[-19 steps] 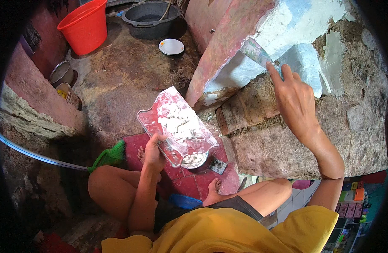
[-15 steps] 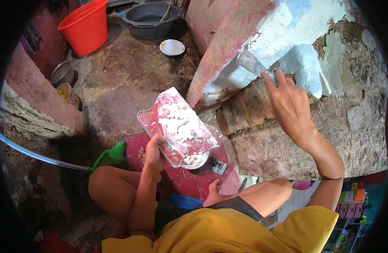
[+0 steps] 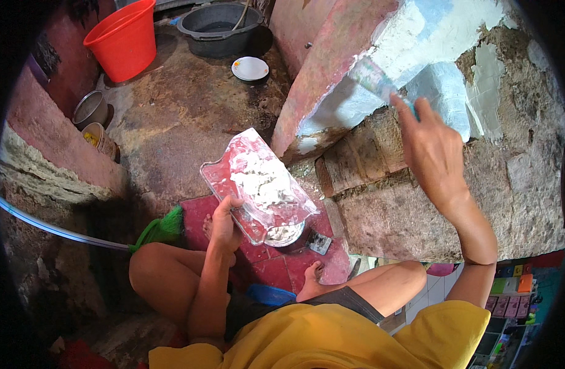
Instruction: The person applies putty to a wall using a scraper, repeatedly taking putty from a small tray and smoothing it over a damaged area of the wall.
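Observation:
My left hand (image 3: pixel 225 224) is closed on the edge of a red plastic tray (image 3: pixel 216 174), thumb on top. A heap of white putty (image 3: pixel 262 179) lies spread over the tray. My right hand (image 3: pixel 436 150) grips the handle of a putty knife (image 3: pixel 369 77), whose wide blade, slightly blurred, lies against the wall near the pink edge. White and pale blue putty (image 3: pixel 430 37) covers part of that wall, with rough bare masonry below. Under the tray's near corner, partly hidden, stands a round container of white putty (image 3: pixel 283 235).
A small dark-and-grey flat piece (image 3: pixel 319 242) lies beside the putty container. A green broom (image 3: pixel 162 227) is left of my knee. Farther off are a red bucket (image 3: pixel 122 46), a dark basin (image 3: pixel 218 40) and a white plate (image 3: pixel 250 68). Rough stonework (image 3: pixel 430 215) rises at right.
The putty knife and my right hand have shifted a little to the right; the blade has moved slightly up along the wall. My left hand and the tray stay put.

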Demonstrator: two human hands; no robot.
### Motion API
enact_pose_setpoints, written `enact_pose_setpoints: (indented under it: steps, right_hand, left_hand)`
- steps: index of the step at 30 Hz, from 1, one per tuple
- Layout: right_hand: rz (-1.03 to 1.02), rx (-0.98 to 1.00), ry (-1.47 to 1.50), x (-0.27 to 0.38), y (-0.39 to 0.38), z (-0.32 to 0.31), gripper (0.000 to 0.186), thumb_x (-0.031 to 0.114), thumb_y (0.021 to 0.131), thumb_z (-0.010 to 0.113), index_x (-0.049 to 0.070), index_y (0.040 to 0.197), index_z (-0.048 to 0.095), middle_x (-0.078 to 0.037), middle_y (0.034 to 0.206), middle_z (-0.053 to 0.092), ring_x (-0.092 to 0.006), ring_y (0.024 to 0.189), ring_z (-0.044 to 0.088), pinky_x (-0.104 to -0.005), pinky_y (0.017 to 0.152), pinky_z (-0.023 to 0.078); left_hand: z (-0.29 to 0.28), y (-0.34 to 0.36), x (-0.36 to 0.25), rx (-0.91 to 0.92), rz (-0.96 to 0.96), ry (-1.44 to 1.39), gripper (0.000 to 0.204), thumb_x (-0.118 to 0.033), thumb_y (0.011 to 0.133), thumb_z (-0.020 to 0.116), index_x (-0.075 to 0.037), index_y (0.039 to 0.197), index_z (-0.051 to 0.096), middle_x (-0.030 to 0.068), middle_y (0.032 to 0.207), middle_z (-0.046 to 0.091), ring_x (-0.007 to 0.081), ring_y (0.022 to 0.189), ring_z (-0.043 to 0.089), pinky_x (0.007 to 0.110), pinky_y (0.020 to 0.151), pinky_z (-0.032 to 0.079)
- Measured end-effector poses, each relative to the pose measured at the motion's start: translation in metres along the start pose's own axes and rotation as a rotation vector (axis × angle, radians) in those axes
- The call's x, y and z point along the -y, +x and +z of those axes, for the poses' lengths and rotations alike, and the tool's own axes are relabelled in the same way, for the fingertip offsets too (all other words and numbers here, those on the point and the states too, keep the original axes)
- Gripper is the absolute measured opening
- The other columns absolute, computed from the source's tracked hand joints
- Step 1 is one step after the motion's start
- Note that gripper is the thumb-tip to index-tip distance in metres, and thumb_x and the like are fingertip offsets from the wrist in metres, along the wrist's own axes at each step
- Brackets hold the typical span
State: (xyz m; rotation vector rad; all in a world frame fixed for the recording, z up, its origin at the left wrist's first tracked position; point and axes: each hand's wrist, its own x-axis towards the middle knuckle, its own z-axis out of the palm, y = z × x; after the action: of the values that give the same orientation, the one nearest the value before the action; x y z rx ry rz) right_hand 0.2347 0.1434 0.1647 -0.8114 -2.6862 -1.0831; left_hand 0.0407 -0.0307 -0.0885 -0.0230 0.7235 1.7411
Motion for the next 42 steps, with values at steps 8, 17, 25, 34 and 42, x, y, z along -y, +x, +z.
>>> enact_pose_setpoints:
  steps: [8,17,25,34,42]
  right_hand:
    - [-0.086,0.018,0.099,0.008,-0.004,0.006,0.050,-0.003,0.070,0.058,0.003,0.120,0.054,-0.012,0.085,0.052,-0.0250,0.074,0.060,-0.0329,0.056,0.052]
    - [0.007,0.055,0.089,0.015,0.006,0.010,0.051,-0.006,0.068,0.058,0.000,0.118,0.052,-0.016,0.087,0.053,-0.0291,0.074,0.062,-0.0355,0.056,0.052]
    - [-0.011,0.064,0.247,0.020,-0.008,0.018,0.055,-0.004,0.069,0.059,0.002,0.123,0.050,-0.017,0.085,0.052,-0.0318,0.066,0.062,-0.0375,0.052,0.050]
    - [0.079,-0.065,0.229,0.012,0.002,0.016,0.057,-0.005,0.071,0.059,0.005,0.127,0.048,-0.019,0.086,0.053,-0.0331,0.059,0.061,-0.0388,0.050,0.050]
    - [0.044,0.121,0.256,0.033,-0.004,0.023,0.057,-0.005,0.070,0.059,0.002,0.126,0.048,-0.021,0.085,0.055,-0.0346,0.061,0.062,-0.0382,0.052,0.051]
  left_hand:
    - [0.000,0.000,0.001,-0.031,0.007,0.047,0.048,-0.013,0.078,0.050,0.005,0.123,0.046,0.0149,0.114,0.058,0.0271,0.102,0.059,0.040,0.094,0.046]
    - [0.003,-0.001,0.001,0.007,0.010,0.033,0.049,-0.013,0.078,0.049,0.005,0.124,0.045,0.0149,0.114,0.058,0.0276,0.102,0.059,0.041,0.093,0.047]
    - [0.002,0.002,0.002,0.004,0.015,-0.005,0.048,-0.012,0.077,0.049,0.005,0.122,0.046,0.0154,0.114,0.059,0.0277,0.103,0.059,0.041,0.094,0.046]
    - [-0.002,0.003,0.003,0.007,0.005,-0.007,0.048,-0.013,0.078,0.050,0.005,0.122,0.048,0.0137,0.113,0.060,0.0265,0.102,0.059,0.039,0.095,0.045]
    - [-0.003,0.004,0.004,0.006,-0.001,-0.004,0.047,-0.013,0.078,0.050,0.005,0.121,0.048,0.0137,0.113,0.060,0.0259,0.101,0.060,0.039,0.094,0.045]
